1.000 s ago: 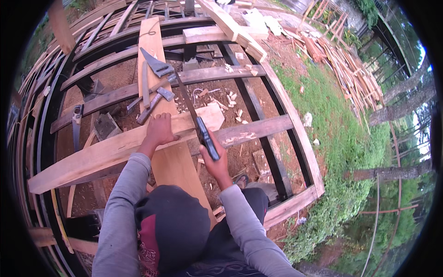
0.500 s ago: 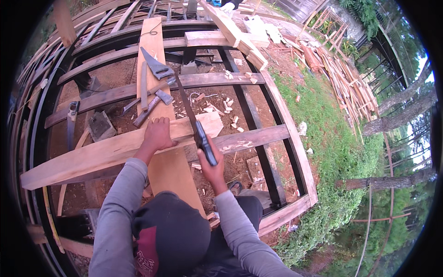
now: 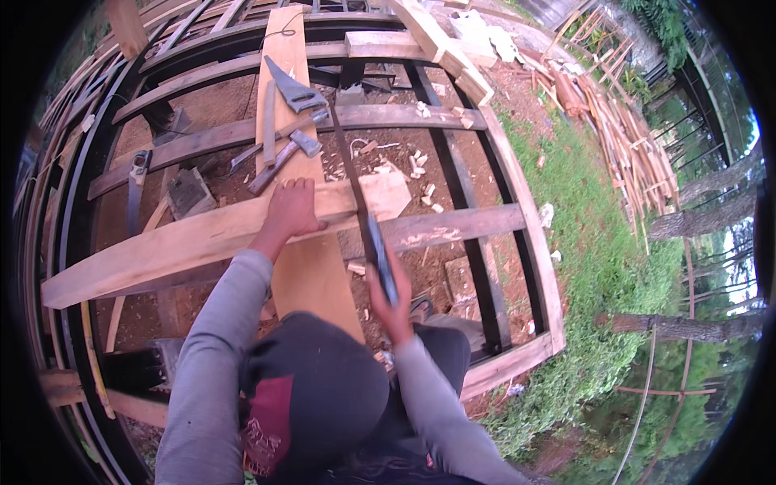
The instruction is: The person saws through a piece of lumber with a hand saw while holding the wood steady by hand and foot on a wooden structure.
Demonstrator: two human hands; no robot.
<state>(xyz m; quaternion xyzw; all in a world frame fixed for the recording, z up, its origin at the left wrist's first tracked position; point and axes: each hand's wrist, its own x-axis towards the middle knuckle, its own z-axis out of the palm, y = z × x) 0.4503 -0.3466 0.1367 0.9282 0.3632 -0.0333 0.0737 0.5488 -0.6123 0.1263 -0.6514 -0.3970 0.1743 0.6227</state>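
A long, pale wooden beam [image 3: 170, 249] lies crosswise over a flat plank [image 3: 314, 279]. My left hand [image 3: 293, 210] grips the beam from above, its fingers bent over the far side. In my right hand [image 3: 391, 295] is a handsaw [image 3: 374, 245], held by its handle. Its narrow dark blade crosses the beam near the right end, pointing away from me. Beyond the beam, a second handsaw [image 3: 301, 98] and a hammer-like tool with a metal head [image 3: 305, 143] rest on the plank.
Dark metal frame members [image 3: 453, 166] and wooden joists [image 3: 453, 225] surround me, with gaps down to dirt and offcuts. Another saw [image 3: 137, 174] hangs at the left joist. Beams [image 3: 440, 44] lie at the far side. Grass [image 3: 586, 275] and a lumber pile [image 3: 614, 133] are at right.
My right hand has drawn the saw slightly back toward me. My left hand keeps its place on the beam. The whole view has shifted, and a gloved hand at the far edge has left it.
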